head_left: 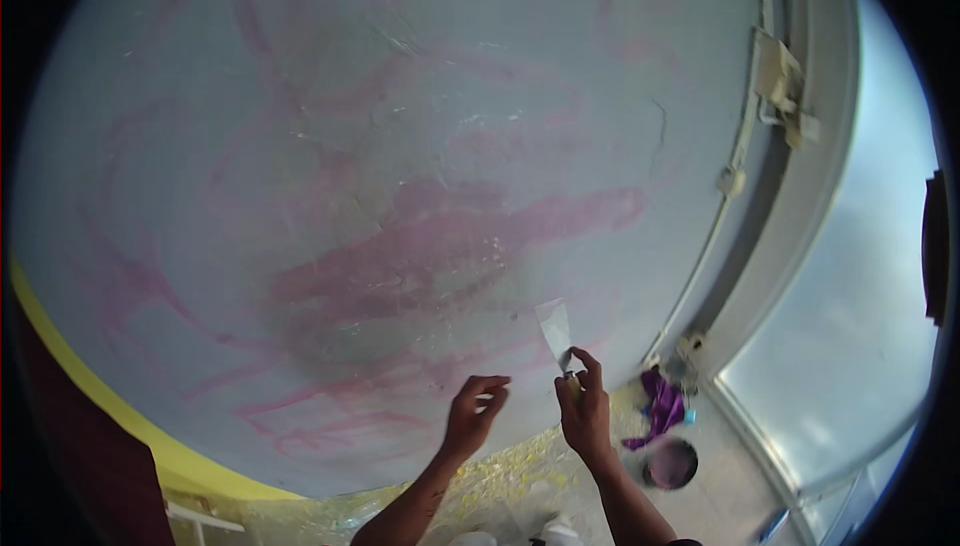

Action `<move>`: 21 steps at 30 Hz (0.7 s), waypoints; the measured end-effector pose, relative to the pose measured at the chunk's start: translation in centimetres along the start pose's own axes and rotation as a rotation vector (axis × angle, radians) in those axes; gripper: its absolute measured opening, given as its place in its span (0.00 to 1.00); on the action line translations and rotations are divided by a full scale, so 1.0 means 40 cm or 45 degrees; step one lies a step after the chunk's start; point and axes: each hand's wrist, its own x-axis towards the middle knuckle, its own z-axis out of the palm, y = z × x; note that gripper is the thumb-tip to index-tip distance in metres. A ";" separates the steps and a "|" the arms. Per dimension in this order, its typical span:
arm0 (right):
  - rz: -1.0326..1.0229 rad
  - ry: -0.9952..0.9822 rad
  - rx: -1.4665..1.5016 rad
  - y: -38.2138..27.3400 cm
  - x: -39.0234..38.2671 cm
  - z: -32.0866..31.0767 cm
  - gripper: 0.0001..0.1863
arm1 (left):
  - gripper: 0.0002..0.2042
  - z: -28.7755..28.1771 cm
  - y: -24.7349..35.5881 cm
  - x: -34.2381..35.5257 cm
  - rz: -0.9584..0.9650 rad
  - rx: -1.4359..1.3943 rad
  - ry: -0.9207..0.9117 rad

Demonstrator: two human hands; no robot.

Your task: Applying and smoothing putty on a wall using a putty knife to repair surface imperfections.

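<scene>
Before the pink-smeared wall [450, 236], the right hand [586, 408] grips a putty knife [555, 328], largely hiding its handle [573, 383]; wall contact is indistinct. The left hand [474, 416] curls loosely open, fingertips apart.

Pale floor [725, 504] was seen strewn with yellow flakes [510, 470], thickest at centre. To the right, a round dark container [651, 476], pinkish inside, was noted; near it, a purple cloth [664, 408] was found crumpled, a small light-blue object [689, 416] beside it.

The right hand [585, 408] partly hides the scraper handle [573, 383]; the lower edge crops both forearms [413, 503].
</scene>
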 end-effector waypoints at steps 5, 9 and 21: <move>-0.204 -0.081 0.009 -0.018 0.184 -0.094 0.23 | 0.10 -0.128 -0.111 -0.089 -0.027 0.219 0.507; -0.413 -0.230 -0.073 -0.037 0.304 -0.116 0.21 | 0.09 -0.228 -0.230 -0.256 -0.266 0.434 0.903; -0.645 -0.479 -0.353 0.055 0.299 -0.013 0.25 | 0.14 -0.231 -0.658 -1.137 -1.201 -0.301 1.929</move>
